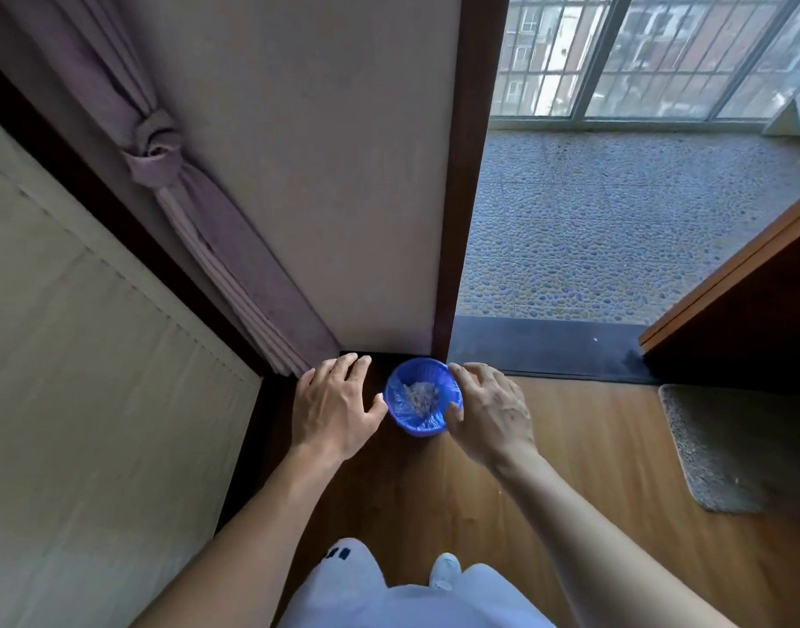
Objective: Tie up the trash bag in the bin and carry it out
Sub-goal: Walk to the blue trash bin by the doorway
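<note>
A small blue bin (423, 396) stands on the wooden floor in the corner by the door frame. A clear trash bag (417, 417) lines it, folded over the rim, with pale crumpled rubbish inside. My left hand (337, 407) hovers just left of the bin, fingers spread, holding nothing. My right hand (491, 407) is at the bin's right rim, fingers apart, thumb near the bag's edge; whether it touches the bag I cannot tell.
A bed with a pale mat (85, 378) fills the left. A knotted purple curtain (217, 233) hangs along the wall. A doorway (547, 346) opens right onto a pebble-tiled balcony. A wooden cabinet (742, 301) and a grey rug (742, 446) lie at right.
</note>
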`<state>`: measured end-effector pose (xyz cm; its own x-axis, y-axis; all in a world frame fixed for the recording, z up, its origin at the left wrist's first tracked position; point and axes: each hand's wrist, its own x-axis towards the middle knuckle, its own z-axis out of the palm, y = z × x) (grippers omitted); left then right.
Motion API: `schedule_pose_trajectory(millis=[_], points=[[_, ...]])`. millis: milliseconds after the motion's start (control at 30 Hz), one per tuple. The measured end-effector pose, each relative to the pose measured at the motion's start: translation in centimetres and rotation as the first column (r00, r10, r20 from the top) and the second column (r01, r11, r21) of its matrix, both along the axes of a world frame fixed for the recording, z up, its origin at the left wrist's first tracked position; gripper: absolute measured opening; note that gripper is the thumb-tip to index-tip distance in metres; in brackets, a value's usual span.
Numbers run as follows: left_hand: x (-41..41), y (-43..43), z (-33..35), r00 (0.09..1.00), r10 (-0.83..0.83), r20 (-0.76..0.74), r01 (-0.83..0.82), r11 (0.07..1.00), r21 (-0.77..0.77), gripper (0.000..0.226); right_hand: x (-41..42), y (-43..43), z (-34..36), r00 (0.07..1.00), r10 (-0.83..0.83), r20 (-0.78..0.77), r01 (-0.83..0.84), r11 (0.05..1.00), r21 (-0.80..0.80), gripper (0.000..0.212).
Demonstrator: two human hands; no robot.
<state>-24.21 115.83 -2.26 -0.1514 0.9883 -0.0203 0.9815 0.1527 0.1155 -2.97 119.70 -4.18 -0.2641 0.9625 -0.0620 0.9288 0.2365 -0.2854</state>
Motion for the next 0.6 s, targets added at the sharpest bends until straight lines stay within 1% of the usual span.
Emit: schedule_pose_trajectory(millis=[133,233,367,600], points=[[-1.8,3.4,-0.4,1.0,-0.001,0.007,0.001,1.0,0.006,0.064,-1.5,3.1,-0.4,1.0,-0.002,0.009,0.002,1.0,-0.005,0.057],[-3.1,5.7,-0.9,0.999,-0.036,0.012,0.036,0.999,-0.007,0.063,-2.6,5.0,-0.7,0.999,-0.037,0.007,0.037,0.999,-0.014,0.059],[-5.1,8.1,-1.5,0.995,-0.097,0.033,0.098,0.995,-0.031,0.063,-4.1,6.5,-0.7,0.991,-0.133,-0.001,0.133,0.991,-0.007,0.061],[-9.5,12.2,-3.6,0.98,-0.173,0.095,0.181,0.981,-0.074,0.062,-7.0,8.5,-1.5,0.951,-0.309,-0.026,0.308,0.951,-0.028,0.058]])
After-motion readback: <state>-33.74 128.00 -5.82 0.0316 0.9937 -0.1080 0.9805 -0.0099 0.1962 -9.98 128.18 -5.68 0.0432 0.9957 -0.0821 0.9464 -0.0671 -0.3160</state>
